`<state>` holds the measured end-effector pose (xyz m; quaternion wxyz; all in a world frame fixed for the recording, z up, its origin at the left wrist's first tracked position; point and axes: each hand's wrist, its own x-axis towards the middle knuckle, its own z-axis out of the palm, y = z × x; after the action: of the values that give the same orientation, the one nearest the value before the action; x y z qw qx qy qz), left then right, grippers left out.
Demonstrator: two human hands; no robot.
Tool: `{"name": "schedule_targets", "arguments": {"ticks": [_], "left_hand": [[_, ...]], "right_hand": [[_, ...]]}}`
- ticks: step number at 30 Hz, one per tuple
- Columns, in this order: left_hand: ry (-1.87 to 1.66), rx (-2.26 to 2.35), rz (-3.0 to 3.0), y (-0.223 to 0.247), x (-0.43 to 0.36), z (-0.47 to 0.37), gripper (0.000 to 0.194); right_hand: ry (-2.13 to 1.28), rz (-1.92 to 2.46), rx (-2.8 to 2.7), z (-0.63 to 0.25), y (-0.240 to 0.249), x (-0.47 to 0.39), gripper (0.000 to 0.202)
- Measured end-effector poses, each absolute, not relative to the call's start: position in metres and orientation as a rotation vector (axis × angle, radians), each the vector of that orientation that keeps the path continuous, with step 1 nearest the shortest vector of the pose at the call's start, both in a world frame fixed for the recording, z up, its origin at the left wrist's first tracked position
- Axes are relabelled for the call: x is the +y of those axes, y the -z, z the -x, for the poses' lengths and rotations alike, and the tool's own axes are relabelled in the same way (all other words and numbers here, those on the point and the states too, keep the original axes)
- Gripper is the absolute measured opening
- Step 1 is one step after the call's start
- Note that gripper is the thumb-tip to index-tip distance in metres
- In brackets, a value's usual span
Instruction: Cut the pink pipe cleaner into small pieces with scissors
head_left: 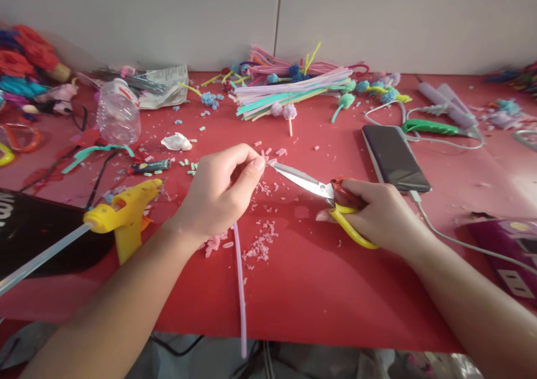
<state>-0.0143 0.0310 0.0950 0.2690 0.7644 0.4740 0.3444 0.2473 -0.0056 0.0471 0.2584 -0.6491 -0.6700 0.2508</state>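
My left hand pinches a pale pink-purple pipe cleaner near one end between thumb and forefinger. The rest of its length hangs below the palm, past the table's front edge. In my right hand are scissors with one red and one yellow handle. Their blades look nearly closed, tips at the short pink end by my left fingertips; whether they touch it I cannot tell. Beneath my hands lie pink fuzz clippings and short cut pink pieces.
A yellow glue gun stands left of my left forearm. Behind it are a clear plastic bottle and a battery. Bundled pipe cleaners lie at the back. To the right are a phone on a cable and a green cutter.
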Motion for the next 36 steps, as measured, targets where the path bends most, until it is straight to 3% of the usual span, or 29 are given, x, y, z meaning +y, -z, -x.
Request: {"name": "schedule_targets", "arguments": {"ticks": [36], "left_hand": [[-0.926, 1.247, -2.090, -0.0944, 0.0315, 0.0150, 0.028]], "right_hand": [[-0.707, 1.850, -1.768, -0.2474, -0.0465, -0.0052, 0.080]]}}
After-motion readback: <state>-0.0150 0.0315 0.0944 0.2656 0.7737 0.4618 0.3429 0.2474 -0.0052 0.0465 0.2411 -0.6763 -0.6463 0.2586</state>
